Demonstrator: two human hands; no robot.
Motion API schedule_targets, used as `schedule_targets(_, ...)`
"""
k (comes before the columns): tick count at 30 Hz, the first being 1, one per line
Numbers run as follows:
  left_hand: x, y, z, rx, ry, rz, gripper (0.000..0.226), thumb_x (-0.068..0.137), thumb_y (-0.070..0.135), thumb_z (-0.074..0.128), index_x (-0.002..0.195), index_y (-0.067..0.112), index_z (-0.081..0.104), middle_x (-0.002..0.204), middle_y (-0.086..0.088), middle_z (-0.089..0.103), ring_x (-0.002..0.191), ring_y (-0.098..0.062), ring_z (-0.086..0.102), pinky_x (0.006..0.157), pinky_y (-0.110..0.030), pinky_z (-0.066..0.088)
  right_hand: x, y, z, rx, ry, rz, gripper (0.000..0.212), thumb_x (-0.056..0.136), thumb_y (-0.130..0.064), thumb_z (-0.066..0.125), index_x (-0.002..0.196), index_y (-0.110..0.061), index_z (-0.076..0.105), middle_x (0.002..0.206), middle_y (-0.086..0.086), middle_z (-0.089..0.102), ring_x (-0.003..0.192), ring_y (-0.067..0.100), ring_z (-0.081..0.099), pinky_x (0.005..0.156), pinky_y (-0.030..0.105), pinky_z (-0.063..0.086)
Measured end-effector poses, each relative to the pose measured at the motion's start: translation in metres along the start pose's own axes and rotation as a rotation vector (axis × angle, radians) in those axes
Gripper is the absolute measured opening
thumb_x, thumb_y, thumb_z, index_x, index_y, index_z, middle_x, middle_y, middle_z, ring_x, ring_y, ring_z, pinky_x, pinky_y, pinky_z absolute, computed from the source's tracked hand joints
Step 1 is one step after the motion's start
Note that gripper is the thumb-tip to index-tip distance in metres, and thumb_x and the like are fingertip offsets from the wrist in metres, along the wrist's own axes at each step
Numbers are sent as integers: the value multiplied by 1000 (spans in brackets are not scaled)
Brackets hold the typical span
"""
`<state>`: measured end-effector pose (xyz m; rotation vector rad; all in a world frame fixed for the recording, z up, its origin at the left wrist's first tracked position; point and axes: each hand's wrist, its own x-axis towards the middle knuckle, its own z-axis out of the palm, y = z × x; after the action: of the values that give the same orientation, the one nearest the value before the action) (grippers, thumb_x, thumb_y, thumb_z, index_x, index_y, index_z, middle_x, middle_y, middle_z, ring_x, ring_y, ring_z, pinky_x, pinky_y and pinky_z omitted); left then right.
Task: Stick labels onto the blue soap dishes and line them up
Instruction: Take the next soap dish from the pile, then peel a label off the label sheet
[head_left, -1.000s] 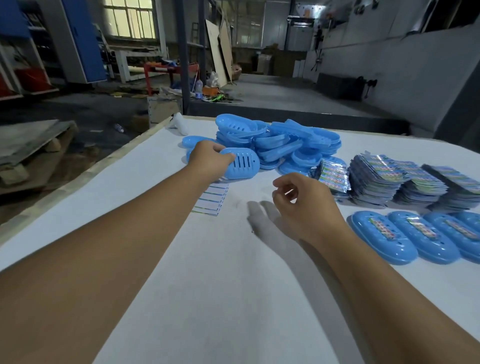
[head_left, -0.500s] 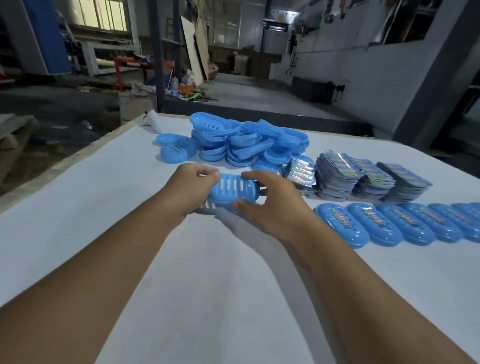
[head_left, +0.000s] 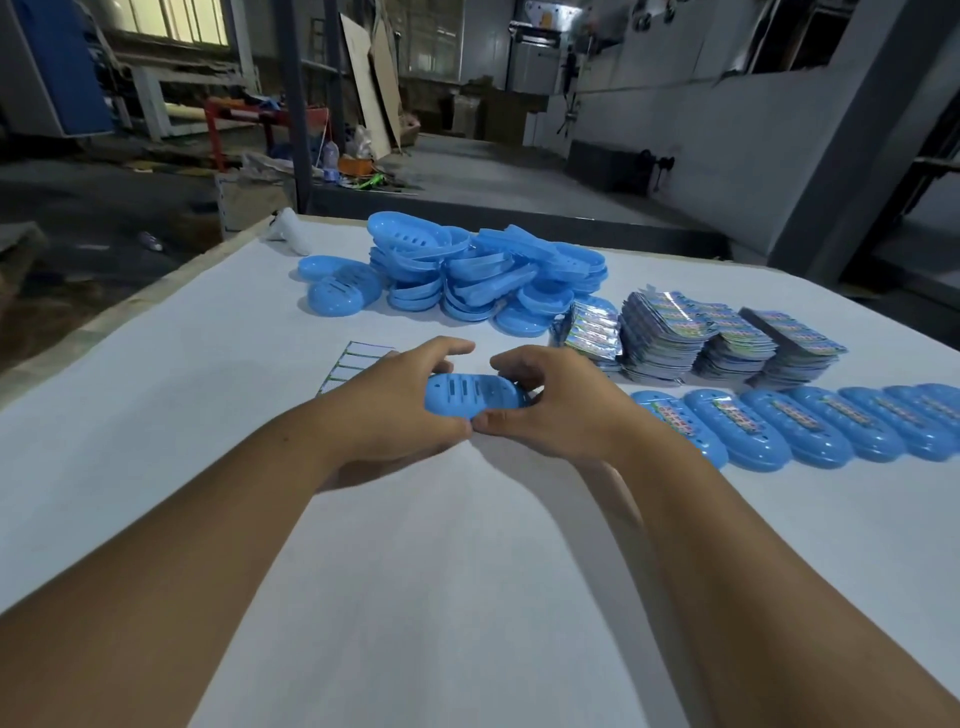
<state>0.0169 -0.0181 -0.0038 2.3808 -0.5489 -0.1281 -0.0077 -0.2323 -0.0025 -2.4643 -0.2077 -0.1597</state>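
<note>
Both hands hold one blue slotted soap dish (head_left: 470, 396) bottom-up, just above the white table (head_left: 415, 571). My left hand (head_left: 400, 402) grips its left end, thumb below and fingers over the far edge. My right hand (head_left: 561, 402) grips its right end the same way. A row of labelled blue soap dishes (head_left: 810, 428) runs along the table to the right. A heap of unlabelled blue dishes (head_left: 483, 275) lies at the back. Stacks of shiny labels (head_left: 696, 332) sit between heap and row.
A white sheet of small stickers (head_left: 353, 361) lies on the table just behind my left hand. A white object (head_left: 288, 231) rests at the table's far left corner. The table's left edge (head_left: 119, 317) drops to a cluttered workshop floor.
My left hand picked a dish from beside the heap and brought it toward me. My right hand came in and took its other end. The camera view shifted left.
</note>
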Motion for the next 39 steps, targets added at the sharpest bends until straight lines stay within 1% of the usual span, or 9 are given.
schedule_targets(3, 2, -1, 0, 56, 6, 31, 78, 68, 59, 76, 134, 62, 35, 127, 16, 53, 106, -2, 56, 94, -31, 50, 1, 0, -10, 12, 111, 56, 76, 72, -75, 69, 135, -33, 61, 112, -20, 62, 104, 6, 60, 78, 22, 45)
schedule_targets(7, -1, 0, 1, 67, -9, 31, 76, 67, 61, 73, 132, 64, 35, 126, 19, 49, 113, -4, 49, 96, -31, 44, 9, 15, -25, -200, 430, 195, 50, 93, -35, 67, 139, -16, 59, 134, 5, 65, 121, 27, 59, 92, 33, 44)
schedule_targets(11, -3, 4, 2, 93, 10, 37, 72, 71, 59, 72, 135, 59, 38, 128, 17, 50, 115, -7, 50, 103, -36, 45, 13, 28, -26, -333, 392, 303, 8, 91, -16, 58, 93, -9, 62, 94, 11, 65, 100, 38, 60, 67, 36, 40)
schedule_targets(18, -5, 9, 3, 112, 52, 56, 62, 77, 58, 72, 132, 55, 45, 122, 19, 50, 114, -7, 47, 102, -39, 45, 14, 31, -26, -356, 457, 345, 21, 82, -6, 47, 67, -17, 56, 79, 8, 67, 82, 36, 61, 62, 30, 38)
schedule_targets(28, -4, 10, 7, 72, 216, 63, 24, 86, 56, 68, 107, 45, 65, 120, 10, 54, 107, -9, 50, 86, -30, 39, 9, 25, -28, -324, 557, 395, 16, 89, -26, 63, 80, -19, 74, 79, 4, 70, 80, 34, 64, 57, 30, 42)
schedule_targets(31, 0, 9, 7, 14, 286, 36, 13, 89, 55, 65, 92, 41, 67, 109, 13, 62, 94, -5, 56, 82, -32, 46, 7, 20, -32, -281, 660, 314, 19, 96, -31, 60, 99, -26, 78, 100, 2, 73, 97, 33, 63, 70, 35, 49)
schedule_targets(33, 3, 9, 7, -101, 348, 17, 24, 94, 52, 59, 85, 33, 71, 95, 16, 69, 90, -2, 60, 77, -32, 50, 7, 13, -33, -224, 720, 146, 18, 96, -24, 63, 105, -23, 79, 111, 2, 72, 106, 33, 60, 79, 33, 45)
schedule_targets(36, 7, 12, 4, -358, 362, -110, 41, 100, 54, 46, 79, 31, 74, 79, 18, 73, 79, 4, 63, 66, -23, 45, 6, -6, -21, -131, 694, -106, 10, 89, -13, 74, 95, -16, 81, 107, 3, 73, 103, 33, 61, 85, 24, 34)
schedule_targets(39, 10, 13, 0, -439, 380, -210, 51, 102, 54, 39, 79, 26, 76, 73, 20, 74, 74, -3, 63, 65, -26, 42, 2, -27, 5, -41, 621, -243, 9, 82, -8, 81, 86, -17, 81, 99, -1, 70, 97, 27, 59, 85, 26, 38)
